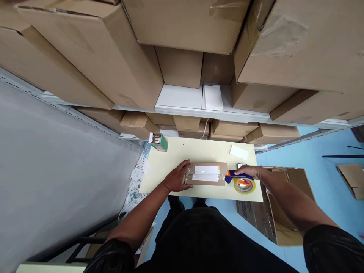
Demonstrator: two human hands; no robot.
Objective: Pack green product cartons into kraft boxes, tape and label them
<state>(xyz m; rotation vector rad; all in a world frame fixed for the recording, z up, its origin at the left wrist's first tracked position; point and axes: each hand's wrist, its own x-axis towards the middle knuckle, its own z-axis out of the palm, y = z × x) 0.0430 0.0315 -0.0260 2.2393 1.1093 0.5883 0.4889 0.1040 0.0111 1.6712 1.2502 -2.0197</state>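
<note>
Small brown box (209,174) sits near the front edge of the table (199,149), roughly mid-way along, with a white label (201,169) on top and a strip of clear tape running over it; left hand (179,177) has the box's left end, thumb and fingers spread to opposite sides and pinching it between them; right hand (252,172) is closed round the handle of a blue tape gun (237,175), one finger lying along it, the rest mostly hidden so can't tell exactly how they're curled; the gun's nose is right at the box's right end, can't tell if it's actually touching; yellowish tape roll (236,186) hangs on the near side of the gun; there's a green box (161,144) in the far left corner, a white card (239,152) at far right, and a big open carton (253,216) beside the table on the right
</note>
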